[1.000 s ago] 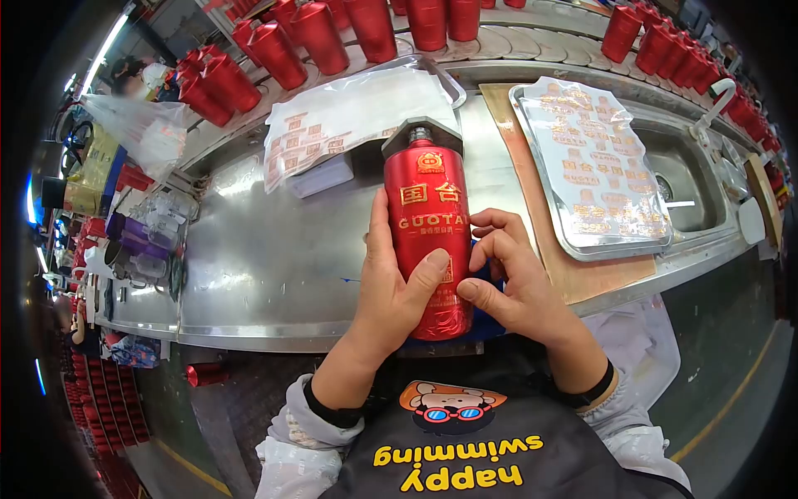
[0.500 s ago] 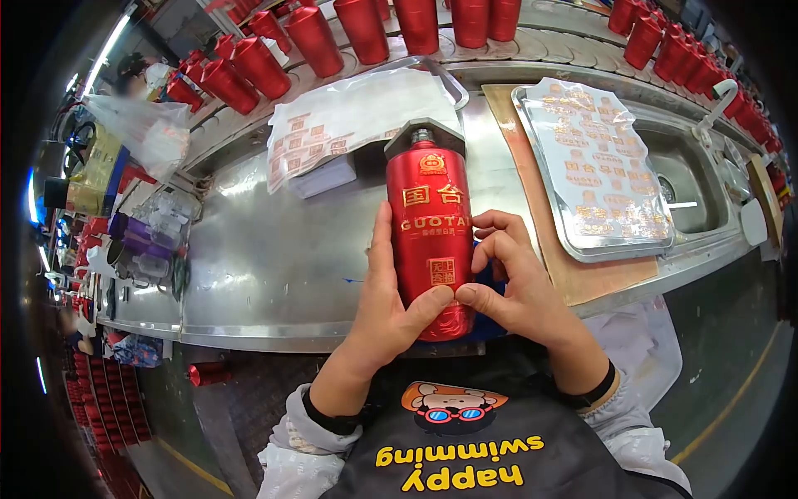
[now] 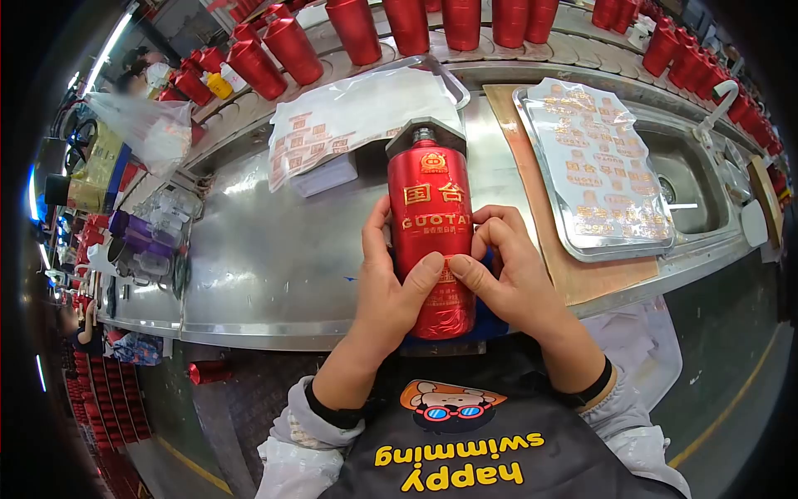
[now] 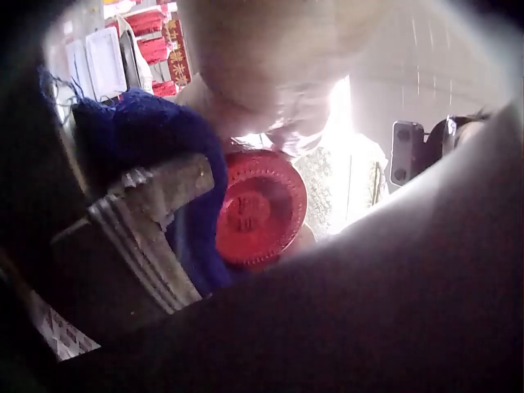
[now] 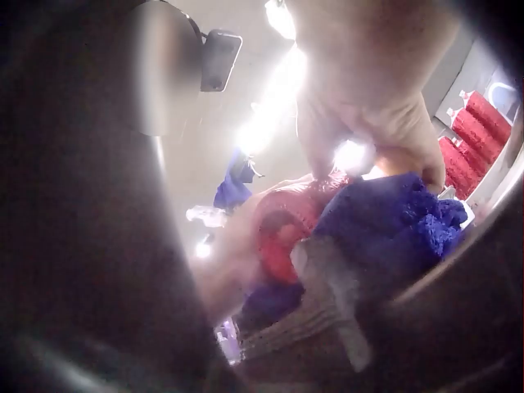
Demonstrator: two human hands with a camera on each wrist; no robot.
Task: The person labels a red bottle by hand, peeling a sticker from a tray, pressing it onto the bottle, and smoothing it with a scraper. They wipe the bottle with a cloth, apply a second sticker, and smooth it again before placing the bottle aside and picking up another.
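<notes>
A red bottle (image 3: 431, 229) with gold lettering lies tilted back, its grey-capped neck over a dark angular stand (image 3: 455, 143). My left hand (image 3: 389, 279) holds it along the left side, thumb across the lower front. On the other side my right hand (image 3: 515, 270) grips the right edge with curled fingers, its thumb pressing the small gold square emblem (image 3: 447, 268). Both thumbs nearly meet there and cover part of the emblem. The bottle's round red base shows in the left wrist view, beside a blue cloth (image 4: 155, 131).
Left of centre, a tray under a printed white sheet (image 3: 357, 112) stands behind the bottle. Another metal tray (image 3: 573, 249) with a gold-printed label sheet sits on a brown board (image 3: 611, 279), next to a sink (image 3: 702, 200). Red bottles (image 3: 353, 32) line a conveyor at the back.
The right thumb has come from the bottle's edge onto its front, and both thumbs have slid up from just below the square emblem onto it. Bottles on the conveyor have shifted right.
</notes>
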